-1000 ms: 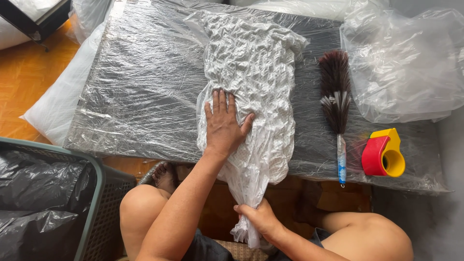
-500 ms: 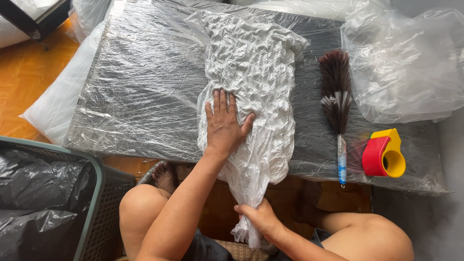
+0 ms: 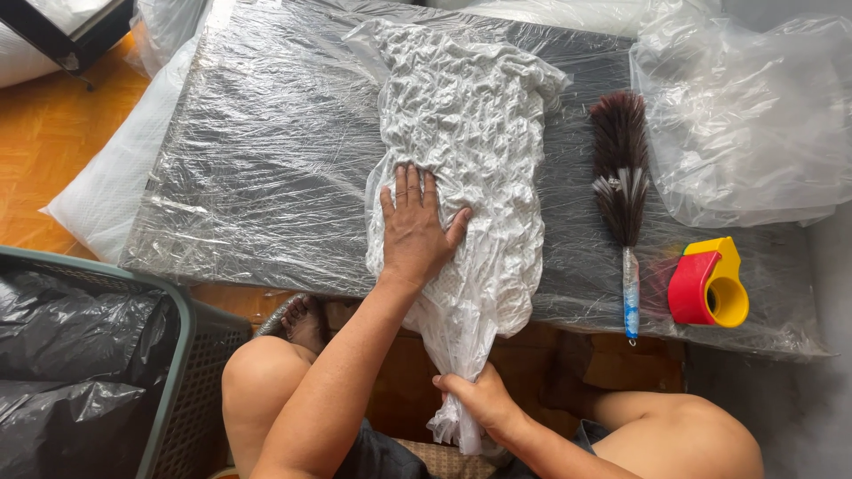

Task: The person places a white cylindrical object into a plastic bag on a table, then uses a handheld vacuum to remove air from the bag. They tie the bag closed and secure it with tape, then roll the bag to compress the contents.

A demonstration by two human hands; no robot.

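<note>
A home room, used for packing by hand. The floor (image 3: 44,151) is orange wood parquet, and the person sits low and barefoot at a dark desk (image 3: 266,177) covered in clear plastic film. A feather duster (image 3: 619,168) and a red-and-yellow tape dispenser (image 3: 707,286) lie on it. Beside it stands a green basket (image 3: 182,355) lined with a black bag (image 3: 71,355).

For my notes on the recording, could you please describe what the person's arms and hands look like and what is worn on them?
Both arms are bare, with no sleeves in view. The left hand and the right hand wear no gloves, and no rings, watch or bracelets show. The nails are short and plain. Dark shorts show at the thighs.
</note>
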